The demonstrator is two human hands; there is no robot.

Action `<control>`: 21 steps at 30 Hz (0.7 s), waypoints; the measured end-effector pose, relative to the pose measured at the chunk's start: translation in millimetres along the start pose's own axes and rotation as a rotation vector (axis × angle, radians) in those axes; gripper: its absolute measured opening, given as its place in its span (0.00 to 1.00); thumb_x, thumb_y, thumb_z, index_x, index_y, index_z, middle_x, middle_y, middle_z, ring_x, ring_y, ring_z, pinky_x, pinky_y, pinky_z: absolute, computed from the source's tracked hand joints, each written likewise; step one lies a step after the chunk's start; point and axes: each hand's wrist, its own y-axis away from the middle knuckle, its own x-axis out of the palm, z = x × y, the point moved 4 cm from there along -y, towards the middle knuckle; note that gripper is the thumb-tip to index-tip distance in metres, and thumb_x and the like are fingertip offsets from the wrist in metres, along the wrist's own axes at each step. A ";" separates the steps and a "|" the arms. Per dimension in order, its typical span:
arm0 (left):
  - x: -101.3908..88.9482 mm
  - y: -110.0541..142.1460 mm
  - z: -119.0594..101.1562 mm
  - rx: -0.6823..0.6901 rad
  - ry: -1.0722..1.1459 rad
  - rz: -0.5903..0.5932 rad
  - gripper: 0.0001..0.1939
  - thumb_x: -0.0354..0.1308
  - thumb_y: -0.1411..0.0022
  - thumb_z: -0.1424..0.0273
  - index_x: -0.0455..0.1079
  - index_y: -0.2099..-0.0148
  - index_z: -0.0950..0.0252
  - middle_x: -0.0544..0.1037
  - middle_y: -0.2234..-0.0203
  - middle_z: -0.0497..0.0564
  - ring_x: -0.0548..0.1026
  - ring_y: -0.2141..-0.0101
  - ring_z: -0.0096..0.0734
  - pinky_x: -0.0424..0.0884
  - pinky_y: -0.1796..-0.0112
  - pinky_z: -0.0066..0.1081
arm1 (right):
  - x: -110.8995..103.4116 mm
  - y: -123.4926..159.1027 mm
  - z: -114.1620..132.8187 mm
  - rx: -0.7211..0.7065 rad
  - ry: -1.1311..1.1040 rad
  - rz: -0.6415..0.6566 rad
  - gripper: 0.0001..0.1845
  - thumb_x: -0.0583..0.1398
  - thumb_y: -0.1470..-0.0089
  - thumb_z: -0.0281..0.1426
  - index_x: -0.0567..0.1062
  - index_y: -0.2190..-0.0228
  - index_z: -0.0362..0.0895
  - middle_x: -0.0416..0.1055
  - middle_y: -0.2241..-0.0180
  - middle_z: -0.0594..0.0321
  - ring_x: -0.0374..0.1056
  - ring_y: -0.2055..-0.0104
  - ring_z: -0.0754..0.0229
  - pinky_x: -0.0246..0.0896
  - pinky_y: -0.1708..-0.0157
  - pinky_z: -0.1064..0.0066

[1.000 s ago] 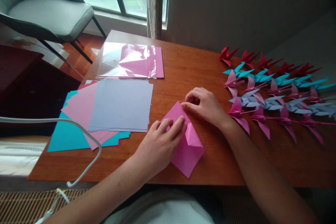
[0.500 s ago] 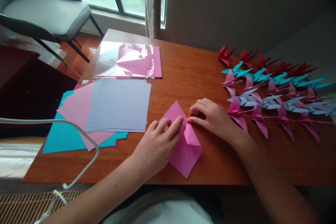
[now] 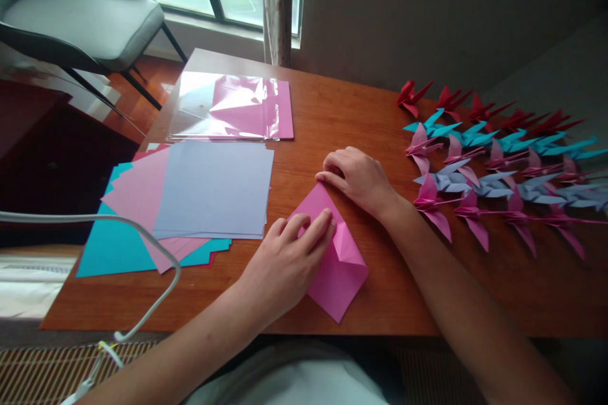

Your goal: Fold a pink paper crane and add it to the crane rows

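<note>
A pink sheet of origami paper (image 3: 338, 294), partly folded, lies on the table in front of me with one corner pointing away. My left hand (image 3: 292, 250) presses down on its middle, fingers curled and fingertips against the folded layers. At the far corner is my right hand (image 3: 358, 177), its thumb and forefinger pinched together on the tip and the other fingers curled in. A raised fold shows just right of my left fingertips. The paper under my left hand is hidden.
Loose blue-grey sheets (image 3: 213, 190) lie over pink and turquoise sheets (image 3: 114, 234) at left. Behind them is a clear packet of paper (image 3: 237, 107). Rows of folded paper cranes (image 3: 475, 183) stand at right. A white cable (image 3: 161, 250) crosses the table's left side.
My right hand has moved away from me and left, from beside the paper's middle fold up to its far corner. My left hand stays in place on the paper.
</note>
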 end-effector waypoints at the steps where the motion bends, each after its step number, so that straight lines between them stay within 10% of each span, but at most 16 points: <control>1: -0.1 0.1 -0.1 -0.001 -0.001 -0.001 0.24 0.46 0.28 0.71 0.62 0.32 0.65 0.62 0.32 0.52 0.67 0.50 0.45 0.68 0.55 0.42 | 0.4 -1.9 -0.3 0.015 0.004 -0.010 0.11 0.64 0.39 0.41 0.74 0.68 0.46 0.75 0.67 0.63 0.66 0.63 0.56 0.48 0.71 0.68; 21: -1.4 -0.4 0.1 -0.001 0.010 -0.011 0.26 0.49 0.30 0.72 0.61 0.31 0.65 0.63 0.32 0.52 0.67 0.50 0.45 0.68 0.56 0.42 | -13.9 62.0 -12.4 -0.121 -0.178 0.138 0.13 0.66 0.42 0.42 0.72 0.66 0.47 0.72 0.66 0.62 0.65 0.62 0.56 0.59 0.63 0.67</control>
